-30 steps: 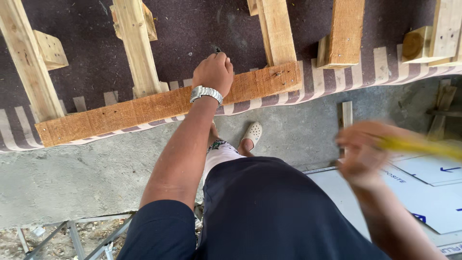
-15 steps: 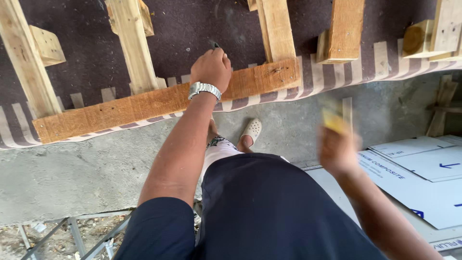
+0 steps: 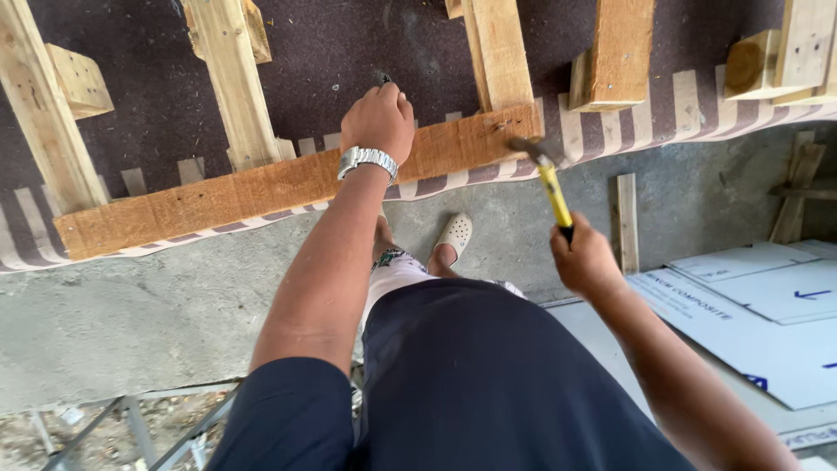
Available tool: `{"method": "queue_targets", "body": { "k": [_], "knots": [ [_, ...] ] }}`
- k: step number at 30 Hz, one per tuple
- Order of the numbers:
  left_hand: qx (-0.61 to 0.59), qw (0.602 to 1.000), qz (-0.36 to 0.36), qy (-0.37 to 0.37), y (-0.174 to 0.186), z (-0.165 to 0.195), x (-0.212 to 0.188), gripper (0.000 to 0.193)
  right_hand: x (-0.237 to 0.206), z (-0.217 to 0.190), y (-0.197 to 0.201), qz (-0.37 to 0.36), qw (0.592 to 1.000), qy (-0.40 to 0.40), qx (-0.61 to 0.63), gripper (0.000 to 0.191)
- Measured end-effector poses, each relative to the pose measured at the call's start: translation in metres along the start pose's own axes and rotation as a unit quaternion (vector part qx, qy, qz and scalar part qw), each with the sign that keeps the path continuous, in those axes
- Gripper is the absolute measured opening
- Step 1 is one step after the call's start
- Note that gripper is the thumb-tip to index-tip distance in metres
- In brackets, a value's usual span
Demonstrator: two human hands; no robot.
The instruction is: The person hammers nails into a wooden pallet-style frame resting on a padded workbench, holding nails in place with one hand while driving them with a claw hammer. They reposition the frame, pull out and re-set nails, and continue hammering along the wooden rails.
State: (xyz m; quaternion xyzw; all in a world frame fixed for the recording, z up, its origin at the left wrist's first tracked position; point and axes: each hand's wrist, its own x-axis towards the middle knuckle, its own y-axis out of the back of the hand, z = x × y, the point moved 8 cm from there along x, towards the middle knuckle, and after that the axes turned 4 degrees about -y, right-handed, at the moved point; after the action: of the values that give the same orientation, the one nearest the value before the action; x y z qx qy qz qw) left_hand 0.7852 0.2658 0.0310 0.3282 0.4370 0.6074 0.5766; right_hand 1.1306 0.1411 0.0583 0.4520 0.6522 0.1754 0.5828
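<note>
A long brown wooden batten (image 3: 261, 187) lies across the edge of a dark panel (image 3: 349, 44) with pale timber studs. My left hand (image 3: 377, 120), with a silver wristwatch (image 3: 366, 160), rests closed on the batten's upper edge and seems to pinch a small dark object, too small to tell. My right hand (image 3: 586, 260) grips the yellow handle of a hammer (image 3: 545, 170). The hammer head touches the batten's right end near a stud (image 3: 499, 52).
Several pale timber studs (image 3: 228, 78) cross the dark panel, with wood blocks (image 3: 80, 80) beside them. Grey concrete floor (image 3: 122, 305) lies below. White printed sheets (image 3: 767, 323) lie at the right, loose wood strips (image 3: 626, 218) nearby. My foot in a white clog (image 3: 455, 234) stands below the batten.
My right hand swung the hammer up and left from my side until its head met the batten's right end. My left hand stayed on the batten.
</note>
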Motion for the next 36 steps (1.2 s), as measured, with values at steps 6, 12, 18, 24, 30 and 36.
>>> {"method": "queue_targets", "body": {
  "k": [6,12,18,24,30,36],
  "knots": [
    [0.006,0.999,0.03,-0.021,-0.008,-0.001,-0.005,0.021,-0.059,-0.004,0.07,0.147,0.944,0.228,0.187,0.021],
    [-0.004,1.0,0.019,-0.003,-0.016,-0.015,0.001,0.024,-0.039,-0.065,0.064,0.252,0.882,0.367,0.155,0.019],
    [0.027,0.998,0.053,-0.005,0.002,-0.005,0.001,0.021,-0.008,-0.053,0.044,0.057,0.982,0.146,0.109,0.027],
    [-0.003,1.0,0.008,0.019,-0.013,-0.017,0.002,0.023,-0.014,-0.041,0.039,0.134,0.917,0.217,0.308,0.029],
    [0.003,0.999,0.041,0.008,-0.011,-0.016,0.007,0.023,0.0,-0.051,0.023,0.057,0.98,0.172,0.086,0.022],
    [-0.001,1.0,0.023,0.011,-0.014,-0.017,0.004,0.022,-0.019,-0.05,0.038,0.135,0.945,0.231,0.186,0.027]
  ]
}}
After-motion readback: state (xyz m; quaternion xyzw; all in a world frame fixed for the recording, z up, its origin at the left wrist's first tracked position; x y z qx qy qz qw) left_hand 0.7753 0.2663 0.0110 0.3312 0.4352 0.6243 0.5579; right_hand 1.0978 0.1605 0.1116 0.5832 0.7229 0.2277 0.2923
